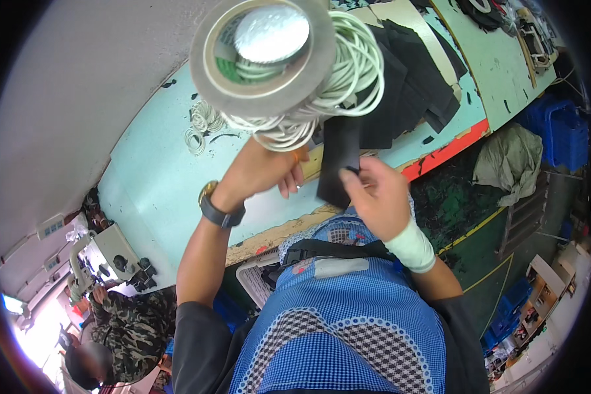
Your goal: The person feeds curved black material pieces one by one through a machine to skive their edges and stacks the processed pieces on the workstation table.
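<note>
A flat black sheet piece (338, 164) hangs over the table's near edge in front of me. My right hand (381, 200), with a white band at the wrist, pinches its right side between thumb and fingers. To its left, my left hand (269, 169) is loosely bent with fingers apart, wearing a watch, and nothing shows clearly in it. White cord loops (354, 65) partly cover its knuckles. These loops hang around a large grey ring-shaped holder (207, 72), close to the camera. More black pieces (414, 85) lie overlapping on the table behind the held one.
A pale blue-green worktable (151, 177) spans the scene, its front edge partly worn and partly red. Small white loops (205, 119) lie at its left. Blue crates (565, 134) and a grey-green sack (509, 161) stand at right. Someone in camouflage (134, 328) works at lower left.
</note>
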Available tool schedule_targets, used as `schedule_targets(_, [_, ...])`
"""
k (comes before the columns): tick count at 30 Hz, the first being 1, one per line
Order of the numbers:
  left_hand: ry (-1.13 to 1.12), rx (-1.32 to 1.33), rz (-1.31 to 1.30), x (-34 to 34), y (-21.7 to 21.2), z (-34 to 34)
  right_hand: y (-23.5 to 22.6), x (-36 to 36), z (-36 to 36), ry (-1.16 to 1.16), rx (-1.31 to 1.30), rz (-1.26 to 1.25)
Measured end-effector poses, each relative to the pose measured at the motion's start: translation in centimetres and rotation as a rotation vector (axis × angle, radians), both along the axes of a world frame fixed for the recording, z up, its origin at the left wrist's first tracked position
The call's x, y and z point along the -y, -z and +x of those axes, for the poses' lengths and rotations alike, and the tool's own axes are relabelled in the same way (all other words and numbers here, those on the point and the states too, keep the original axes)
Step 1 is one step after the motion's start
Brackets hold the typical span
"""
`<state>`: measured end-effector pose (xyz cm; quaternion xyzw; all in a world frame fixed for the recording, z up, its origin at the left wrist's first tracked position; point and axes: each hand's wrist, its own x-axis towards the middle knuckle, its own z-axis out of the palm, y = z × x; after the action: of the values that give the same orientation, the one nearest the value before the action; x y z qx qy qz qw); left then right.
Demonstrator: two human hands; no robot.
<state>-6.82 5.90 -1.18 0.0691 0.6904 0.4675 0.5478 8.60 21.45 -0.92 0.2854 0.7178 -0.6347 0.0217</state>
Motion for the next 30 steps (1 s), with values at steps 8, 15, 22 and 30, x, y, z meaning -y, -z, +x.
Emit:
schedule_targets(8, [0.133,0.227,0.060,1.4,-1.3,4.5,-1.2,-4.6,-4.3,-0.030,-0.654,1.130])
schedule_targets(15, [0.106,0.217,0.094,2.7,-2.3,6.4,1.0,-5.2,-1.3,-0.111,-0.566,1.158])
schedule_targets(22, [0.077,0.177,0.138,3.7,-1.7,8.5,-1.0,-8.6,-4.0,-0.034,-0.367,1.402])
schedule_targets(30, [0.013,0.079,0.206,4.7,-1.1,10.3,-2.3,-11.5,-10.6,-0.310,0.499,0.934])
